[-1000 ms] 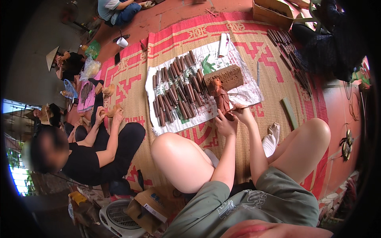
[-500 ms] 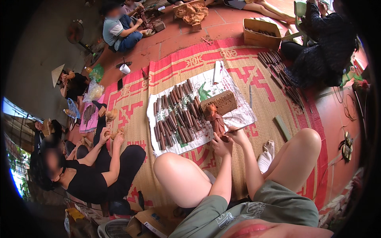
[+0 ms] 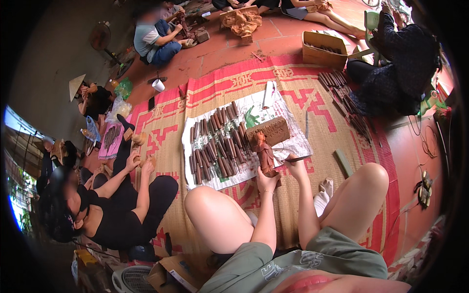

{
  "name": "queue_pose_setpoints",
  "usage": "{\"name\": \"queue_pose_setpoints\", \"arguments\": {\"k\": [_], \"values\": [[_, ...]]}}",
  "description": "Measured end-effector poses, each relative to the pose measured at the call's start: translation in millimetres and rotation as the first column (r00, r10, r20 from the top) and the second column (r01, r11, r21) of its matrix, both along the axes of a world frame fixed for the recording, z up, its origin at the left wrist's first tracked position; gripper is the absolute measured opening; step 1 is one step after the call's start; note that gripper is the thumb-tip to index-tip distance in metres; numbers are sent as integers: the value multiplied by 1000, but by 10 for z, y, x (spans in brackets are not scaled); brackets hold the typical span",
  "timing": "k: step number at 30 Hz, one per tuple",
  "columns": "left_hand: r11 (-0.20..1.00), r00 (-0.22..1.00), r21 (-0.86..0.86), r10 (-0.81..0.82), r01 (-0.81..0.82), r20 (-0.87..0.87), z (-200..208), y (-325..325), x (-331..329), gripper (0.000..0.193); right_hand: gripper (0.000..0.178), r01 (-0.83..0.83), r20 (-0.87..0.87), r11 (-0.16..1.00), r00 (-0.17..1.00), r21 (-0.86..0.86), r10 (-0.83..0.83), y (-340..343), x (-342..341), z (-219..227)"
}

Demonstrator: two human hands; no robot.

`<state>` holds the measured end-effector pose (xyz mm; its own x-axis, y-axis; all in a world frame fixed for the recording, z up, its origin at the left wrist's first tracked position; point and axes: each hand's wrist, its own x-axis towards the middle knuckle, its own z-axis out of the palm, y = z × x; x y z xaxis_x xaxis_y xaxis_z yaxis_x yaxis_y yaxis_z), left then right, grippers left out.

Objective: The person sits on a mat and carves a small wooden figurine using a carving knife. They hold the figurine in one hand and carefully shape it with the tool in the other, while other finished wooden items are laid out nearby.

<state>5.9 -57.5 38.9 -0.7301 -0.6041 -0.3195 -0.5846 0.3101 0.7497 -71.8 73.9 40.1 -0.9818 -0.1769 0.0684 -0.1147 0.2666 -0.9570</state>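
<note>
A reddish-brown carved figurine point(image 3: 264, 154) stands over the near edge of the white sheet point(image 3: 299, 145), toward that sheet's near right corner; whether its base touches anything below, I cannot tell. The left hand point(image 3: 266, 181) is wrapped around the base, fingers closed on it. The right hand point(image 3: 295, 168), just beside the figurine, is closed around a slim dark tool point(image 3: 302, 158) — the tool reaches out over the sheet's right edge, apart from the carving.

Behind the figurine lies a brown block point(image 3: 267, 131) with a rough, marked face. Rows of brown-handled tools point(image 3: 223, 168) fill the sheet's left half, and a narrow white object point(image 3: 268, 95) lies at its far edge.

The sheet is spread on a woven straw mat point(image 3: 322, 141) patterned in red. A grey-green bar point(image 3: 343, 163) lies near the right knee, more dark tools point(image 3: 344, 102) along the mat's far right edge, and a phone point(image 3: 151, 103) near its far left corner. Past the mat — red floor tiles point(image 3: 220, 56), a white cup point(image 3: 158, 85), an open cardboard box point(image 3: 325, 58), a standing fan point(image 3: 100, 36) and several seated people.
</note>
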Motion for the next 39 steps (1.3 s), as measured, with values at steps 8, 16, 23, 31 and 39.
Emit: {"name": "queue_pose_setpoints", "arguments": {"k": [8, 16, 23, 31, 39], "values": [[986, 995, -164, 24, -39, -95, -165, 128, 19, 101, 22, -7, 52, 994, 999, -111, 13, -48, -25, -184], [983, 1000, -181, -10, 10, 5, -111, 188, -120, 106, 23, 4, 62, 997, 998, -78, 1, -34, -21, -129], [973, 998, -230, -23, 10, -54, -194, 172, -104, 106, 20, -17, 82, 990, 996, -140, 29, -144, 18, -158], [964, 996, -259, 38, -58, -79, -199, 262, -134, 101, 10, -87, 121, 992, 988, -94, 98, -170, 46, -88], [973, 1000, -227, 30, -30, -7, -73, 254, -123, 102, 8, -84, 65, 996, 994, -35, 86, -71, 3, -170]]}}
